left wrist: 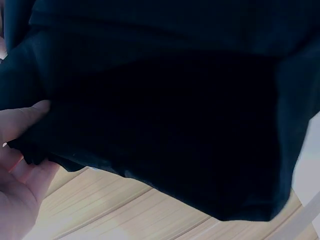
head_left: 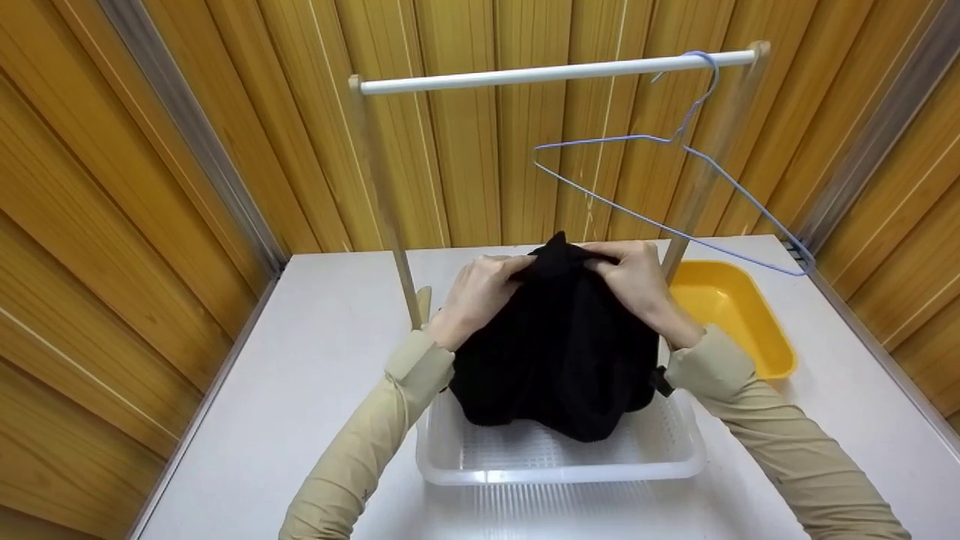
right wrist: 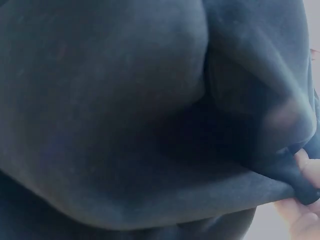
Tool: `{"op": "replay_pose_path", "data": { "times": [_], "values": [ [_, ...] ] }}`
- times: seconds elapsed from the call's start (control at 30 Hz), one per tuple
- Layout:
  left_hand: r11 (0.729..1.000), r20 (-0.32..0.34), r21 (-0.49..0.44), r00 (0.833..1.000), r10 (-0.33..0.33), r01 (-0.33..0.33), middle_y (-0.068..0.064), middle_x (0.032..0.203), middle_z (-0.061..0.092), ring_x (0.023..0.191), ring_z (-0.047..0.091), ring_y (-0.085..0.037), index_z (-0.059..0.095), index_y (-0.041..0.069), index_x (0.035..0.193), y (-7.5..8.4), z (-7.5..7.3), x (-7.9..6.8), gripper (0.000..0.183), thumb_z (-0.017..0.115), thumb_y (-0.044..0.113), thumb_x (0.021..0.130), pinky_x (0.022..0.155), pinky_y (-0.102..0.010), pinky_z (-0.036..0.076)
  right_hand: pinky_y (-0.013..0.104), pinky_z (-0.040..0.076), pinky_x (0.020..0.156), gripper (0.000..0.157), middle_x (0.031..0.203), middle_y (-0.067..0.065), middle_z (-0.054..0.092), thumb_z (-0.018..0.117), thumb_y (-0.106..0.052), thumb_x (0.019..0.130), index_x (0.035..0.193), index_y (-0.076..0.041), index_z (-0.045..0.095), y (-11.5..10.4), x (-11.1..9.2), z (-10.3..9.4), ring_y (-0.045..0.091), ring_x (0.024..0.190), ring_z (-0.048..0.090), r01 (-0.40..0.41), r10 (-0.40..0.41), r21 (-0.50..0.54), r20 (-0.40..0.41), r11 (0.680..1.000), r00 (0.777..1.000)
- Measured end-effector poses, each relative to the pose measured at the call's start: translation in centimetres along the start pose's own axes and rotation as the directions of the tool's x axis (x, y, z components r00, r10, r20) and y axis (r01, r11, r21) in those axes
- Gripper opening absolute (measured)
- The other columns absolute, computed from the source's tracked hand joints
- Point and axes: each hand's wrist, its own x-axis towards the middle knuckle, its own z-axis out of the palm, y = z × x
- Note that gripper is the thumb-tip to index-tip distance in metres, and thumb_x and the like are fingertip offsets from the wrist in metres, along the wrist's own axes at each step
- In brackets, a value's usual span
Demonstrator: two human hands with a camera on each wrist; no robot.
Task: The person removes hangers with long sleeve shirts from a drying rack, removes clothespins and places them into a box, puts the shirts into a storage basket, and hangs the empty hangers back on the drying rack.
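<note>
A black cloth garment [head_left: 555,352] hangs bunched from both hands above a white plastic basket [head_left: 555,474]; its exact kind cannot be told. My left hand [head_left: 484,291] pinches its upper left edge between thumb and fingers. On the other side my right hand [head_left: 636,281] grips the upper right edge. In the left wrist view the thumb of the left hand [left wrist: 22,165] presses on the dark fabric [left wrist: 165,125], with fingers behind. Folds of the dark cloth [right wrist: 125,125] fill most of the right wrist view, pinched by the right hand [right wrist: 305,200] at the edge.
Behind the garment stands a rack with a white rail [head_left: 555,73] and wooden posts. A thin purple wire hanger [head_left: 615,206] hangs at the rail's right end. To the right, a yellow tray [head_left: 776,337] sits on the white table [head_left: 300,360]. Wood-patterned walls enclose the table.
</note>
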Motion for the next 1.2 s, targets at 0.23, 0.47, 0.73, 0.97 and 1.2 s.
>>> {"op": "replay_pose_path", "data": {
  "times": [0.23, 0.47, 0.73, 0.97, 1.2],
  "values": [
    [0.998, 0.010, -0.057, 1.000, 0.005, -0.005, -0.006, 0.101, 0.064, 0.092, 0.059, -0.017, 0.065, 0.005, 0.107, 0.6, -1.1, -0.4, 0.025, 0.065, 0.004, 0.082, 0.078, -0.025, 0.045, 0.019, 0.045, 0.070, 0.014, 0.081, 0.009, 0.067, 0.068, 0.010, 0.073, 0.084, 0.002, 0.072, -0.9, -0.3, -0.1, 0.018, 0.078, 0.062, -0.022, 0.020, 0.068, 0.018, 0.997, 1.000],
    [0.989, 0.058, -0.145, 0.998, 0.022, -0.013, -0.001, 0.087, 0.066, 0.080, 0.060, -0.012, 0.066, 0.004, 0.091, 1.1, -1.3, -0.7, 0.014, 0.066, 0.000, 0.078, 0.071, -0.023, 0.045, 0.018, 0.043, 0.071, 0.010, 0.083, 0.012, 0.067, 0.069, 0.003, 0.075, 0.085, 0.003, 0.071, -1.1, -0.6, -0.3, 0.017, 0.079, 0.061, -0.125, 0.118, 0.070, 0.094, 0.990, 0.989],
    [0.954, 0.248, -0.289, 0.969, -0.007, 0.081, 0.001, 0.077, 0.064, 0.069, 0.055, -0.007, 0.058, 0.004, 0.074, 1.3, -0.7, -1.4, 0.013, 0.069, 0.000, 0.075, 0.065, -0.022, 0.043, 0.022, 0.042, 0.067, 0.009, 0.080, 0.004, 0.067, 0.065, 0.000, 0.078, 0.082, -0.002, 0.072, -0.3, -1.9, -0.2, 0.013, 0.071, 0.058, -0.209, 0.201, 0.002, 0.273, 0.978, 0.941],
    [0.928, 0.383, -0.335, 0.923, -0.025, 0.164, 0.001, 0.078, 0.063, 0.070, 0.053, -0.006, 0.062, 0.003, 0.082, 0.5, 0.8, -2.4, 0.011, 0.071, 0.004, 0.076, 0.066, -0.020, 0.043, 0.024, 0.040, 0.061, 0.006, 0.069, -0.001, 0.063, 0.066, -0.005, 0.076, 0.073, -0.004, 0.071, 1.1, -3.2, 0.5, 0.011, 0.063, 0.052, -0.207, 0.213, -0.058, 0.389, 0.977, 0.896],
    [0.895, 0.467, -0.340, 0.878, -0.107, 0.290, -0.001, 0.083, 0.065, 0.071, 0.054, -0.006, 0.066, 0.001, 0.089, -0.6, 2.3, -3.4, 0.016, 0.071, 0.002, 0.074, 0.069, -0.020, 0.044, 0.027, 0.038, 0.060, 0.011, 0.070, -0.001, 0.062, 0.066, -0.012, 0.078, 0.080, -0.003, 0.073, 2.2, -3.9, 1.3, 0.013, 0.061, 0.046, -0.289, 0.302, -0.105, 0.484, 0.952, 0.821]
  ]
}}
